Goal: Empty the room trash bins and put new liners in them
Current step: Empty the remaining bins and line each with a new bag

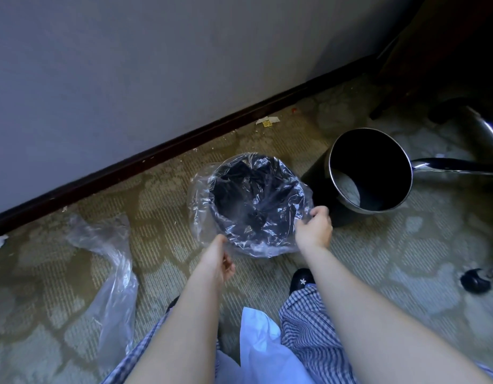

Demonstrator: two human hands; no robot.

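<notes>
Both forearms reach forward and down from the bottom edge of the view, bare to the elbow, converging on the black trash bin (226,198) that stands on the patterned carpet (378,259). A clear liner (267,245) sits inside this bin, with its edge folded out over the rim and crumpled plastic sagging into the mouth. The right hand (314,228) is at the bin's near-right rim, knuckles up, wrist bent slightly inward. Its fingers (318,212) are curled and pinch the liner's overhanging edge, so the plastic lies directly under the fingertips. The left hand (219,259) is at the bin's near-left side, palm turned inward, fingers loosely curled. Its tip meets the liner's edge, but whether it grips the plastic cannot be told. Just right of the lined bin stands a second bin (320,187), black, with no liner visible and its mouth open to the camera. Left of the lined bin a loose clear bag (115,278) lies flat on the carpet. Beyond the bin, paper scraps (267,121) lie along the dark baseboard (156,151). Farther right are chrome chair legs (456,164).
</notes>
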